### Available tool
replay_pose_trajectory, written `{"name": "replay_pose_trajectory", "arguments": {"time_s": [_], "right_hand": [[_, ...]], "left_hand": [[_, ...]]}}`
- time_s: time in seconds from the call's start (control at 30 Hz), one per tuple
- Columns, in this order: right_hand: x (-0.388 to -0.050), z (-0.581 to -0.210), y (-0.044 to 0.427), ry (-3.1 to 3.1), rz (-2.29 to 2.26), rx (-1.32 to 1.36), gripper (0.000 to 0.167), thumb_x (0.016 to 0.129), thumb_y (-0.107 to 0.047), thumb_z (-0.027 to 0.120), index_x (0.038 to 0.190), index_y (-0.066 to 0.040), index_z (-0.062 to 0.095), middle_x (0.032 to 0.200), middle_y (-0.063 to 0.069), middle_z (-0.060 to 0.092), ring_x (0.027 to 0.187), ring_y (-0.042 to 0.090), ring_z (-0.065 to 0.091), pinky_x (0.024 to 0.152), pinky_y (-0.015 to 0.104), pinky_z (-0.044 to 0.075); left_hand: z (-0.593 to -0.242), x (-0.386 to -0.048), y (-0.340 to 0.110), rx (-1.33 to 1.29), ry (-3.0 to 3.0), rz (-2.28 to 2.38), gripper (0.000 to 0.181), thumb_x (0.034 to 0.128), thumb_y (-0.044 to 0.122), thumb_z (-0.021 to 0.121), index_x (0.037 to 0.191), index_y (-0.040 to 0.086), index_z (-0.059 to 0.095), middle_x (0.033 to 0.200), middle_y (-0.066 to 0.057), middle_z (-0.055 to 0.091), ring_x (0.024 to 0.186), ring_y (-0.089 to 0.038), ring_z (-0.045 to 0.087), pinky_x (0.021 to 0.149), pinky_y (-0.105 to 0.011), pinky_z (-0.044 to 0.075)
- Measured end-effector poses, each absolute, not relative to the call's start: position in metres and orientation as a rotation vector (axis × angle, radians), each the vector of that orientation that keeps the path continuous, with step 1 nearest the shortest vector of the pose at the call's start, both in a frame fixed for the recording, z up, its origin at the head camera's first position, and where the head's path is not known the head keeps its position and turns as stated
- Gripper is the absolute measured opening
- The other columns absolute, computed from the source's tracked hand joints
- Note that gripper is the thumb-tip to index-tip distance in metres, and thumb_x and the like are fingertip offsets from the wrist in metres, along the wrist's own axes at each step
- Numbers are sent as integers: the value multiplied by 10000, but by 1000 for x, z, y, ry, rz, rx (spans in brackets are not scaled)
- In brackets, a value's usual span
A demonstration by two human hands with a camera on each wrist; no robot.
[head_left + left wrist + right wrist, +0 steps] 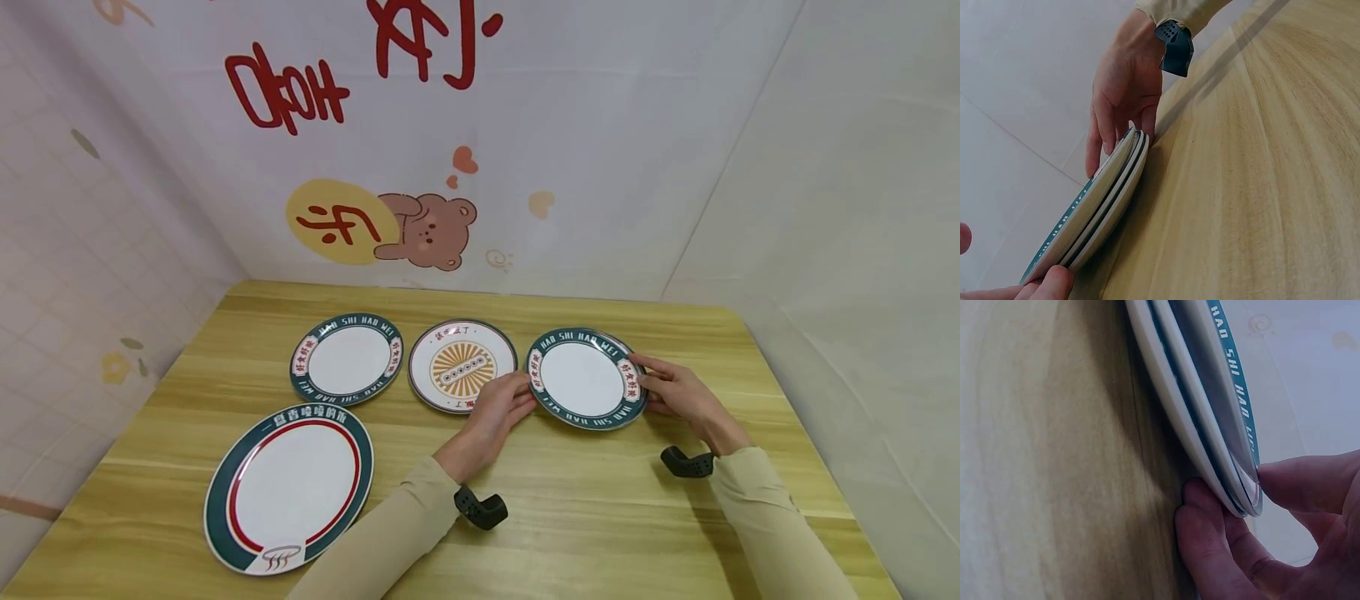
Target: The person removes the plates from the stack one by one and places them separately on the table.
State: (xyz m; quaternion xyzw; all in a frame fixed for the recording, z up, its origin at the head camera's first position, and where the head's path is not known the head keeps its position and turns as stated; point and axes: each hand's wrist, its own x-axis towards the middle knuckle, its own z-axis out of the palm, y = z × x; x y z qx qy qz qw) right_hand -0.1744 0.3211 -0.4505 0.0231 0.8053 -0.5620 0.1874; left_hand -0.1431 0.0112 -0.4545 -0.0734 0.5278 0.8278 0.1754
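Observation:
A stack of plates (583, 379), topped by a white one with a green lettered rim, is between the two hands. In the left wrist view the stacked edges (1107, 206) show, the top plate tilted slightly off those below. The left hand (491, 421) holds the stack's left edge, its fingertips (1055, 284) against the rim. At the opposite edge the right hand (693, 406) grips the stack; in the right wrist view its thumb (1310, 481) is on the upper rim and its fingers (1210, 540) are curled beneath.
On the wooden table (585, 517), a white plate with an orange sunburst (462, 367) lies just left of the stack. Farther left are a green-rimmed plate (347, 360) and, nearer the front, a larger plate with a red ring (296, 483). A printed cloth (600, 167) hangs behind.

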Motion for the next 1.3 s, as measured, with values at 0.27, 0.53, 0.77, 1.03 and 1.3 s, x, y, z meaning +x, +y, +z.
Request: {"name": "replay_pose_trajectory", "arguments": {"time_s": [0.27, 0.53, 0.77, 1.03, 1.3], "right_hand": [[-174, -450, 320, 2294, -1548, 89, 517, 1104, -145, 494, 1591, -22, 368, 1311, 226, 546, 917, 99, 654, 850, 313, 614], [-173, -450, 320, 2352, -1491, 102, 492, 1101, -206, 518, 1551, -19, 450, 1154, 105, 564, 868, 99, 582, 762, 265, 584], [-173, -452, 320, 2351, -1495, 71, 458, 1104, -141, 485, 1537, 5, 457, 1209, 162, 555, 892, 96, 598, 782, 270, 589], [-173, -454, 320, 2334, -1510, 55, 470, 1096, -81, 476, 1556, 2, 429, 1384, 244, 504, 970, 107, 598, 826, 269, 588], [-172, -454, 322, 2351, -1494, 44, 504, 1096, -79, 480, 1589, -36, 383, 1416, 277, 478, 1007, 131, 595, 847, 284, 593]], "left_hand": [[-457, -143, 11, -205, 1521, 2306, 521, 1052, 73, 519, 1532, -82, 393, 1379, -239, 572, 1203, -287, 610, 1065, -421, 521], [-460, -143, 15, -214, 1608, 2289, 546, 1010, -72, 534, 1531, -64, 373, 1449, -278, 512, 1250, -347, 597, 1016, -431, 555], [-465, -143, 17, -144, 1722, 2286, 540, 978, -105, 572, 1491, -78, 404, 1414, -297, 510, 1175, -352, 628, 973, -414, 581], [-466, -143, 21, -168, 1919, 2239, 510, 944, -111, 624, 1432, -67, 484, 1268, -270, 609, 1045, -319, 684, 852, -356, 626], [-465, -146, 24, -196, 1987, 2248, 466, 923, -124, 636, 1378, -82, 543, 1010, -206, 632, 843, -234, 684, 757, -344, 642]]}}
